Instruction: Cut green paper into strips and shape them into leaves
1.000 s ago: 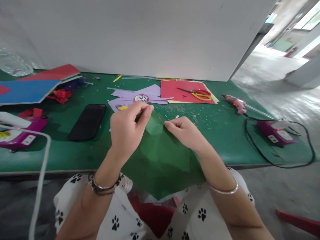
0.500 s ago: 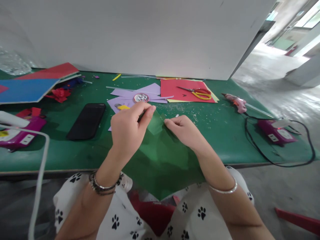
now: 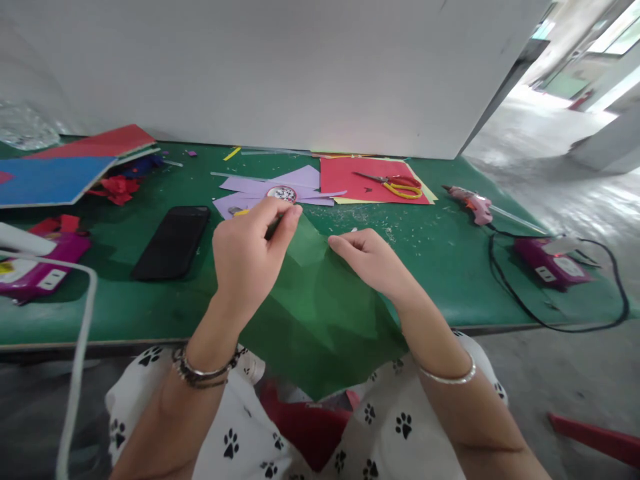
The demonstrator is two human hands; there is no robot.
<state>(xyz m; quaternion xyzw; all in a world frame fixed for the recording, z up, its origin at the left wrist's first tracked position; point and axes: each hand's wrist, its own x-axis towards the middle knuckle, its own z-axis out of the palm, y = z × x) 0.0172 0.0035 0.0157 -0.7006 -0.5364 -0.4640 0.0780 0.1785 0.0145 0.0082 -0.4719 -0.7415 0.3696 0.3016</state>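
A large thin green paper sheet point(image 3: 320, 313) hangs from the green table's point(image 3: 430, 273) front edge down over my lap. My left hand point(image 3: 247, 257) pinches its far folded corner between thumb and fingers. My right hand point(image 3: 367, 260) is closed on the sheet's right edge, a little apart from the left hand. The fold between the two hands looks paler and stands slightly raised above the table.
A black phone point(image 3: 173, 241) lies left of my hands. Purple paper pieces with a round patterned disc point(image 3: 283, 194) lie behind them. Red paper with orange-handled scissors point(image 3: 397, 186), a pink glue gun point(image 3: 473, 205), its cable and purple boxes point(image 3: 547, 261) are to the right. Coloured sheets point(image 3: 55, 177) are far left.
My left hand has shifted slightly left and toward me while still pinching the green sheet. The right hand has barely moved.
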